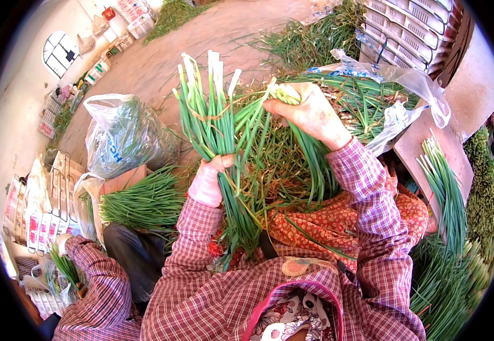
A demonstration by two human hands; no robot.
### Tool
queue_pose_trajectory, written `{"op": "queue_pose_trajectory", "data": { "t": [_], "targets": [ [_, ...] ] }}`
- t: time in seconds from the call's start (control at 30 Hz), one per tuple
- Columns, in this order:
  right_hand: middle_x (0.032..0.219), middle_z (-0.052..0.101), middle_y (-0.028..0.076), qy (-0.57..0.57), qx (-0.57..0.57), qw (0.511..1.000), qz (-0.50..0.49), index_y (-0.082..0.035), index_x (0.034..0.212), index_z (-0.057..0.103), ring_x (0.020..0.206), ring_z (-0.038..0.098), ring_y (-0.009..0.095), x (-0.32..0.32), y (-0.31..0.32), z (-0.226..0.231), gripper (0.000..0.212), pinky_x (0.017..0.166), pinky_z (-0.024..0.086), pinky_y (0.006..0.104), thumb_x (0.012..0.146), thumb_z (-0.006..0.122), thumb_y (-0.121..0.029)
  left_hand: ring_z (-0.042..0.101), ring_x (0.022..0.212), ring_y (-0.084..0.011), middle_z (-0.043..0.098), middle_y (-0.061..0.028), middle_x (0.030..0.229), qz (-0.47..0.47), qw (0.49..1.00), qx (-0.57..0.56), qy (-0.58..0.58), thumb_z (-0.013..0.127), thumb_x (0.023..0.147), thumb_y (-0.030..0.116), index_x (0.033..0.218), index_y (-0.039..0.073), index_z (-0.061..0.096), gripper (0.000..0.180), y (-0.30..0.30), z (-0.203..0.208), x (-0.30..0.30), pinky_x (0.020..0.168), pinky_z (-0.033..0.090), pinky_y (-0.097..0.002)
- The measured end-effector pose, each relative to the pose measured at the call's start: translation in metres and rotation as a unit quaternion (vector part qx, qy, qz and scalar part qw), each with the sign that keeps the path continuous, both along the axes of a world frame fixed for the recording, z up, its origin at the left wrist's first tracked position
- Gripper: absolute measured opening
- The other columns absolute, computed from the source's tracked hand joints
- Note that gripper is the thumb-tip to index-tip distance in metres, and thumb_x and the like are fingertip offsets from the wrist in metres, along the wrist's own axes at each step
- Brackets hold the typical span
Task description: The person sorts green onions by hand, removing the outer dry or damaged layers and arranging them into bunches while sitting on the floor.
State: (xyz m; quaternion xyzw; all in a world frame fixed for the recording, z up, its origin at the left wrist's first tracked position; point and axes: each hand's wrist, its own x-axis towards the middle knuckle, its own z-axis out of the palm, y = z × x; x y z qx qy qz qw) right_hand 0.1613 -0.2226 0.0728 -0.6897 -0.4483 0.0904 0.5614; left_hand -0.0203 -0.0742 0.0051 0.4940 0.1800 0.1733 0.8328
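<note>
My left hand (215, 177) is closed around a thick bunch of chives (204, 116), white stem ends up and green leaves hanging down over my forearm. A strand seems to run across the bunch. To its right, my right hand (310, 113) grips a smaller bunch of chives (314, 156) near the pale stem ends, its leaves drooping below. A few stems stretch between the two bunches. Beneath both hands lies a heap of loose green and dry leaves (275, 165), against a red flowered cloth (321, 227) over my lap.
At left stand a plastic bag of greens (123, 128) and a chive pile (144, 199). Another person's sleeve (102, 278) is lower left. Unsorted chives (366, 102) lie ahead right, near stacked crates (403, 34). Chive bunches sit on a board (420, 148) and below it.
</note>
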Motion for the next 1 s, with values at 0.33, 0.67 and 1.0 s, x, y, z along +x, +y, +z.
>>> {"op": "queue_pose_trajectory", "data": {
  "t": [0.33, 0.67, 1.0],
  "targets": [
    [0.085, 0.067, 0.010, -0.155, -0.068, 0.956, -0.238, -0.011, 0.100, 0.065, 0.074, 0.065, 0.019, 0.052, -0.024, 0.007, 0.032, 0.069, 0.052, 0.0323, 0.077, 0.064, -0.034, 0.056, 0.077, -0.0136, 0.059, -0.0030, 0.094, 0.081, 0.991, 0.109, 0.006, 0.067, 0.066, 0.019, 0.114, 0.005, 0.053, 0.052, 0.023, -0.006, -0.031, 0.064, 0.047, -0.0264],
    [0.082, 0.065, 0.015, -0.261, -0.226, 0.936, -0.070, -0.008, 0.084, 0.066, 0.079, 0.063, 0.030, -0.013, 0.026, 0.015, 0.033, 0.071, 0.051, 0.0388, 0.071, 0.068, -0.038, 0.055, 0.081, -0.0120, 0.058, 0.0003, 0.095, 0.080, 0.987, 0.140, -0.004, 0.071, 0.064, 0.010, 0.114, 0.007, 0.053, 0.053, 0.007, 0.003, -0.028, 0.069, 0.047, -0.0266],
    [0.067, 0.062, 0.009, -0.378, -0.238, 0.881, -0.153, -0.010, 0.081, 0.061, 0.063, 0.062, 0.023, 0.009, 0.035, -0.012, 0.024, 0.059, 0.051, 0.0364, 0.072, 0.067, -0.031, 0.057, 0.082, -0.0157, 0.060, -0.0025, 0.096, 0.063, 0.994, 0.084, -0.006, 0.072, 0.061, 0.009, 0.112, 0.007, 0.054, 0.053, 0.010, -0.002, -0.033, 0.073, 0.047, -0.0276]
  ]
}}
